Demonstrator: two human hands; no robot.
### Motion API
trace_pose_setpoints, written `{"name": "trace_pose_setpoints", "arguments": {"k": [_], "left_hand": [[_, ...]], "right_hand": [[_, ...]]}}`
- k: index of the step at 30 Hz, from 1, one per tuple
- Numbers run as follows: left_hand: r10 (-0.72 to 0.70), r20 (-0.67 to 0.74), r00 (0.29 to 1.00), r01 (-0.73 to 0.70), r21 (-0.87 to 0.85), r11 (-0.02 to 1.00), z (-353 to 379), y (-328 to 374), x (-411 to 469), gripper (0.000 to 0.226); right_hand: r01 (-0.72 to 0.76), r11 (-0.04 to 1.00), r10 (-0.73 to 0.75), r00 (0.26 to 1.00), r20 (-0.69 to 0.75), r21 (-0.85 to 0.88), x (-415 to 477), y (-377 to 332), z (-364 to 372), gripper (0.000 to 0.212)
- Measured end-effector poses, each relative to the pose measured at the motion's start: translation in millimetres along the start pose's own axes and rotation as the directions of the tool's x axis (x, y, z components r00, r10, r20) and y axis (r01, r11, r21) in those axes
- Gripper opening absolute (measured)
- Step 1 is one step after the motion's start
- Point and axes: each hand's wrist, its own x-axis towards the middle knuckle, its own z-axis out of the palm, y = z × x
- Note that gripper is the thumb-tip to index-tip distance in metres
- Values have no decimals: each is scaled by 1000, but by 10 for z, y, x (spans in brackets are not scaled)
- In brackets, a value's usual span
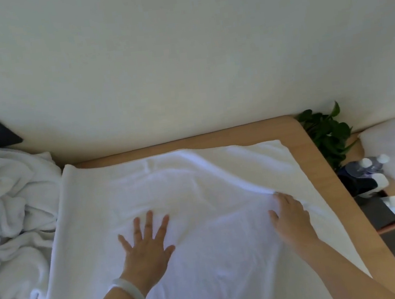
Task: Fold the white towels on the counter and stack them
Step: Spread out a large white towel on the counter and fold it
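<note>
On the light wooden counter with its rounded corner (317,148), a large white terry towel (194,174) lies spread almost flat. A soft raised ridge runs diagonally across its right half. The left hand (145,244) presses the nap with fingers straight and splayed. The right hand (290,217) rests at the ridge's near end, its outer fingers hidden by cloth, so I cannot tell whether it pinches. This towel looks barely started: a rumpled heap of white towels (11,211) lies at the left, against the spread towel, and no folded stack shows.
</note>
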Motion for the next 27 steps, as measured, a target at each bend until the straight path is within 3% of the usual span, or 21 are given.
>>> {"name": "trace_pose_setpoints", "arguments": {"k": [5, 7, 11, 15, 19, 23, 27], "left_hand": [[43, -65, 997, -49, -96, 994, -371, 227, 373, 55], [92, -111, 990, -107, -140, 984, -598, 355, 614, 51], [139, -216, 966, -186, -219, 958, -901, 552, 1145, 47], [143, -207, 968, -182, -186, 966, -1013, 632, 1633, 51], [136, -227, 964, -177, -174, 969, -982, 586, 1970, 48], [127, -255, 959, -172, -164, 971, -961, 472, 2196, 33], [115, -170, 979, -136, -115, 984, -1089, 479, 2297, 25]], "right_hand": [[-71, 957, 127, 974, -185, 282, 326, 289, -312, 38], [-104, 937, 176, 965, -194, 335, 580, 310, -551, 37], [-197, 918, 218, 976, -21, 345, 1252, 319, -825, 46], [-294, 851, 264, 956, 129, 436, 1636, 161, -898, 36], [-295, 697, 220, 955, 197, 654, 1918, 162, -891, 53], [-289, 629, 127, 954, 271, 722, 2083, 350, -979, 94], [-247, 747, -1, 928, 371, 618, 2102, 450, -1062, 32]]}}
